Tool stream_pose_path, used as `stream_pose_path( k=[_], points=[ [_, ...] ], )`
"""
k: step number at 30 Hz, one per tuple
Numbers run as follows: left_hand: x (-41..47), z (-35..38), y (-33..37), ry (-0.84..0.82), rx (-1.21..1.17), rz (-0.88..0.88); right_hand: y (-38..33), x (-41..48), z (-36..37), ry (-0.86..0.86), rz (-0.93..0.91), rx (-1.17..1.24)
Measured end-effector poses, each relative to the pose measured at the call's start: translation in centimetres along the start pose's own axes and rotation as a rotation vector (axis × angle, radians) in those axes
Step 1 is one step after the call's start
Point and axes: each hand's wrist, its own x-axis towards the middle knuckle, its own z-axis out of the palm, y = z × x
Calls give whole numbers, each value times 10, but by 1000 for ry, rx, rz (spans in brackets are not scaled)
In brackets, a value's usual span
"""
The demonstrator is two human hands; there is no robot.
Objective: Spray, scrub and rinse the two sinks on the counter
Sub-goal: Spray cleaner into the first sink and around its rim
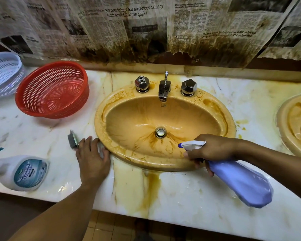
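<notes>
While the right hand (214,150) grips a purple spray bottle (240,181), nozzle over the near rim of the stained sink (129,115), the left hand (92,157) lies flat, fingers straight, on the marble surface (172,197), just beside a brush (73,140). Farther back stand a red basket (52,89) and the faucet (164,89); a second sink (283,117) meets the right edge.
</notes>
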Motion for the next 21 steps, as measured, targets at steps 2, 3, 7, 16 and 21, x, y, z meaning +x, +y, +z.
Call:
stream_pose_path(
  k=[2, 3, 7, 16, 21],
  points=[
    [0, 1, 0, 5, -1, 5, -3, 1, -1, -25, -14, -4],
    [0, 0, 0, 7, -1, 8, -6, 2, 0, -30, -14, -12],
    [1, 0, -1, 11, 1, 17, -18, 5, 8, -25, -20, -13],
    [1, 1, -2, 6, 5, 11, -30, 20, 22, 75, -34, 24],
    [0, 1, -2, 5, -2, 6, -25, 10, 13, 21, -28, -19]
  ],
)
